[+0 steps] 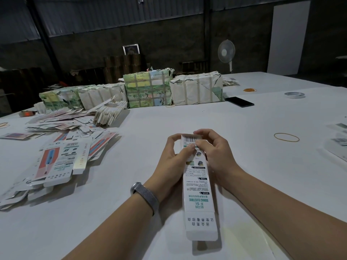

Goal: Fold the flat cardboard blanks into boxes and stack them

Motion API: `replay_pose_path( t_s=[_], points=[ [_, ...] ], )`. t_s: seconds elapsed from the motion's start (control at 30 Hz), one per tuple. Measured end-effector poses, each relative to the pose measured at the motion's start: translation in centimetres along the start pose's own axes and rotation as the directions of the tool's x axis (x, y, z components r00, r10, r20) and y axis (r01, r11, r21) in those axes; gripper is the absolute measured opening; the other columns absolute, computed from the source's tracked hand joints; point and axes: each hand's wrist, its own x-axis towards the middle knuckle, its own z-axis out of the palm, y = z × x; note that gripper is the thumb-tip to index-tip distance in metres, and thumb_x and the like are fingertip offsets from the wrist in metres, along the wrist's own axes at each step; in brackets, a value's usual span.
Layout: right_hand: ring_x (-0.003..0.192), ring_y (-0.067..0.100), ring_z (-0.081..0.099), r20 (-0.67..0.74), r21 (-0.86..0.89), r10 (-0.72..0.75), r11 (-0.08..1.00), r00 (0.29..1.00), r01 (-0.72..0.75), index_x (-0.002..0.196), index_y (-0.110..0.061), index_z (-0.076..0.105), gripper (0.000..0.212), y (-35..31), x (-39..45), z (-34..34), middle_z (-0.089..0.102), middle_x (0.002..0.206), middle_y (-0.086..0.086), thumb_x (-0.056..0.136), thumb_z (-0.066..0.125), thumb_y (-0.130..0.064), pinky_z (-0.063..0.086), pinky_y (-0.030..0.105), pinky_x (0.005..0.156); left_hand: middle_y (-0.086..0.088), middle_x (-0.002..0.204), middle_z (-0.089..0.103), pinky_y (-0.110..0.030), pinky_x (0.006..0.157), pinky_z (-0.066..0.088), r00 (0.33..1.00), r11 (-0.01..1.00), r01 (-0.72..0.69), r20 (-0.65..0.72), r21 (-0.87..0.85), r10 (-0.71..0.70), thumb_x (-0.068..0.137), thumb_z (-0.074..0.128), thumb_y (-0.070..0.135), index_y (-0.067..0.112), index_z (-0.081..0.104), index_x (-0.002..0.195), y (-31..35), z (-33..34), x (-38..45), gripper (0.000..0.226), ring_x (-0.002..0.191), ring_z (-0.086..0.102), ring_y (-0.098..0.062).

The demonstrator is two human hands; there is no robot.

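One long white box (198, 186) lay lengthwise between two hands at the table's near middle. The left hand (175, 162) and right hand (216, 152) both pinched its far end flap. A loose heap of flat blanks (62, 147) spread left; three wrapped bundles (150, 89) lined the far side. Bare table (253, 184) lay right, around one rubber band (286, 137).

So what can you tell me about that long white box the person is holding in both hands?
The box is a long, narrow carton of thin white printed cardboard, with a barcode at its far end, small text panels, green lettering reading SONIC ELECTRIC, and large characters near its close end. It points away from the person, above the white table. The near flap sticks out open. The left hand and right hand grip the far end, fingers pinching the barcode flap there, seemingly folding it.
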Motion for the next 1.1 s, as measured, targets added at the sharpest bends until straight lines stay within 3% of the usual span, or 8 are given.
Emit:
replay_pose_path(
  t_s=[0.07, 0.17, 0.33, 0.47, 0.57, 0.73, 1.1],
  points=[
    [0.062, 0.018, 0.067, -0.018, -0.033, -0.005, 0.999, 1.000, 0.005, 0.076, -0.030, 0.068, 0.038, 0.05, 0.11, 0.02, 0.069, 0.073, -0.008, 0.092, 0.056, 0.002, 0.053, 0.028, 0.053, -0.014, 0.087, 0.077, -0.032, 0.058, 0.057, 1.000, 1.000, -0.001, 0.008, 0.011, 0.001, 0.101, 0.060, 0.020, 0.023, 0.046, 0.125, -0.07, 0.04, 0.01, 0.028, 0.069, 0.073, -0.026],
    [0.060, 0.015, 0.065, -0.035, -0.087, -0.007, 0.996, 0.999, 0.004, 0.069, -0.030, 0.066, 0.039, 0.06, 0.16, 0.04, 0.068, 0.069, -0.009, 0.091, 0.056, 0.000, 0.053, 0.028, 0.055, -0.014, 0.086, 0.076, -0.032, 0.058, 0.057, 1.000, 1.000, 0.005, 0.017, 0.025, -0.006, 0.101, 0.059, 0.019, 0.021, 0.045, 0.126, -0.07, 0.07, 0.00, 0.029, 0.068, 0.072, -0.025],
    [0.067, 0.022, 0.068, -0.085, -0.116, 0.012, 0.993, 0.996, -0.022, 0.075, -0.018, 0.064, 0.017, -0.02, 0.22, -0.05, 0.069, 0.074, 0.003, 0.091, 0.066, -0.015, 0.057, 0.039, 0.068, -0.013, 0.088, 0.076, -0.032, 0.059, 0.057, 0.997, 0.997, 0.011, 0.071, 0.080, -0.016, 0.101, 0.059, 0.020, 0.021, 0.047, 0.126, 0.38, 0.20, -0.33, 0.028, 0.069, 0.072, -0.026],
    [0.079, 0.028, 0.068, -0.115, -0.145, 0.015, 0.989, 0.993, -0.032, 0.083, -0.017, 0.060, 0.011, -0.02, 0.34, -0.20, 0.065, 0.089, 0.008, 0.090, 0.068, -0.011, 0.057, 0.045, 0.079, -0.016, 0.089, 0.074, -0.032, 0.060, 0.057, 0.995, 0.993, -0.001, 0.102, 0.117, -0.011, 0.102, 0.057, 0.017, 0.020, 0.048, 0.124, 0.64, 0.25, -0.44, 0.024, 0.068, 0.071, -0.025],
    [0.072, 0.024, 0.068, -0.102, -0.116, 0.068, 0.990, 0.992, -0.080, 0.084, -0.016, 0.065, 0.009, -0.14, 0.38, -0.30, 0.069, 0.092, 0.016, 0.089, 0.068, -0.008, 0.058, 0.043, 0.074, -0.016, 0.087, 0.074, -0.031, 0.059, 0.057, 0.993, 0.991, -0.003, 0.116, 0.132, -0.012, 0.102, 0.056, 0.016, 0.020, 0.048, 0.123, 0.76, 0.23, -0.51, 0.023, 0.066, 0.071, -0.024],
    [0.062, 0.022, 0.068, -0.065, -0.069, 0.131, 0.988, 0.989, -0.135, 0.070, -0.023, 0.072, 0.025, -0.07, 0.44, -0.37, 0.071, 0.072, 0.006, 0.089, 0.063, -0.010, 0.056, 0.036, 0.063, -0.013, 0.085, 0.075, -0.030, 0.058, 0.057, 0.993, 0.986, -0.020, 0.121, 0.168, 0.000, 0.102, 0.057, 0.016, 0.022, 0.049, 0.122, 0.69, 0.25, -0.42, 0.022, 0.065, 0.072, -0.023],
    [0.063, 0.023, 0.069, -0.076, -0.132, 0.133, 0.981, 0.988, -0.143, 0.063, -0.026, 0.072, 0.034, -0.35, 0.67, -0.59, 0.072, 0.070, 0.005, 0.089, 0.062, -0.007, 0.059, 0.041, 0.067, -0.021, 0.095, 0.076, -0.040, 0.068, 0.060, 0.989, 0.975, -0.001, 0.141, 0.221, -0.031, 0.101, 0.060, 0.020, 0.026, 0.046, 0.127, 0.46, 0.07, -0.38, 0.030, 0.073, 0.073, -0.030]
  ],
)
